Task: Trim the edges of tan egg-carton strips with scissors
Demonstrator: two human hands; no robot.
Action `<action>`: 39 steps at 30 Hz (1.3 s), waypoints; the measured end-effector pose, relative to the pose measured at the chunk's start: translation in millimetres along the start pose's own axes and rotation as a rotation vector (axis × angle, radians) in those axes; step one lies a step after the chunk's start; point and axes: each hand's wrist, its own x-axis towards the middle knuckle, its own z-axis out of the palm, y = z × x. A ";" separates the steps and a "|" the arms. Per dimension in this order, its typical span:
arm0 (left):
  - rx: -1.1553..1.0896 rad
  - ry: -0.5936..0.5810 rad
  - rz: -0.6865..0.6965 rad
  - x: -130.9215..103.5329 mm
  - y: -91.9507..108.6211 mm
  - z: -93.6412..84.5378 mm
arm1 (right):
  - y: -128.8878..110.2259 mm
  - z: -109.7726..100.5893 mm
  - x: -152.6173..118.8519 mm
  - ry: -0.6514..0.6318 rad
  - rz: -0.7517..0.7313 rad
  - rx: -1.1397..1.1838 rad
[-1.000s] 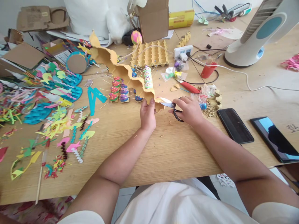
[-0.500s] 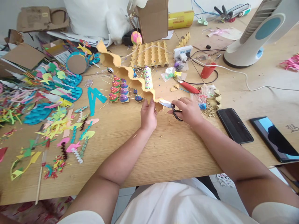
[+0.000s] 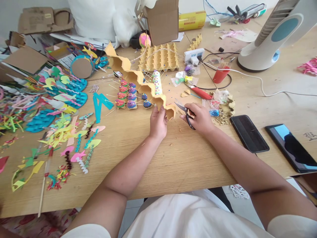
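Observation:
Pinched at its near end, a long yellow strip of egg carton (image 3: 146,88) is held by my left hand (image 3: 158,123). The strip slants up and away to the left, its cups facing me. My right hand (image 3: 199,117) grips black-handled scissors (image 3: 188,116), the blades pointing left and parted a little from the strip's end cup (image 3: 170,112). Behind the strip stand painted red caterpillars (image 3: 121,94), purple ones (image 3: 132,96) and a white dotted one (image 3: 157,82), with pins stuck in them.
A whole egg tray (image 3: 159,56) lies farther back. To the right are carton scraps (image 3: 224,112), a red cup (image 3: 221,73), two phones, one black (image 3: 249,133), and a white fan (image 3: 266,43). Coloured paper cutouts (image 3: 59,130) and blue painted carton pieces (image 3: 39,120) cover the left side.
The scissors have drawn back to the right, away from the strip's end, and tilted more upright. The strip has shifted slightly right with my left hand.

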 end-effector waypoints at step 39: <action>-0.066 -0.065 0.006 -3.0 4.3 1.3 | -0.4 -4.9 1.7 0.005 -0.156 -0.280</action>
